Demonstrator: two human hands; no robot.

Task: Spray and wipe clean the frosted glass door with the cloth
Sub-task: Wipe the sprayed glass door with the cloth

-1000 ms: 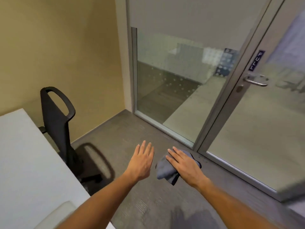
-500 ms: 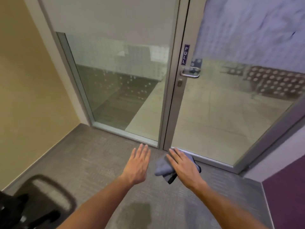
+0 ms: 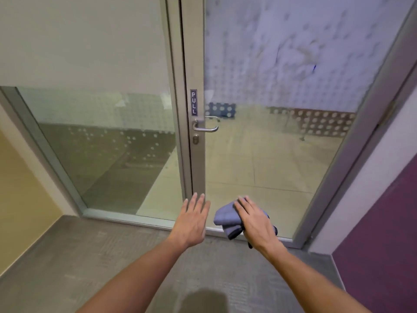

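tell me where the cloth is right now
In the head view the cloth is low and right of centre, under the right hand, beside the open left hand.

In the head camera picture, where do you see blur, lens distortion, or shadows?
Head view: the silver metal door frame and side posts lean and bow outward, a wide-angle effect; the frosted glass door shows mottled marks, softly blurred; the folded blue-grey cloth under the right hand stays fairly sharp, as does the left hand; a dark shadow falls on the grey carpet floor between the forearms.
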